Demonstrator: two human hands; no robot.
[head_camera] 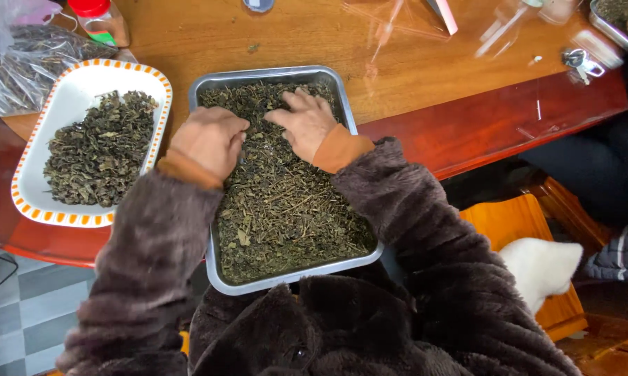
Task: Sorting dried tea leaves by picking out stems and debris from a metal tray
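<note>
Wooden desk point(342, 49): rectangular grey metal tray point(338, 85) of dried dark-green leaves point(286, 216) (long axis away from you). Your left hand point(209, 139) clenched on leaves, right hand point(305, 122) flat, fingers point(296, 97) released.

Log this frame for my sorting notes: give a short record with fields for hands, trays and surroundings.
left hand: curled, resting on the dried leaves
right hand: fingers spread, pressing into the leaves
metal tray: nearly full, at table edge
white dish: orange-patterned rim, smaller leaf pile
table: wooden
plastic bag: upper left, dark leaves inside
</note>
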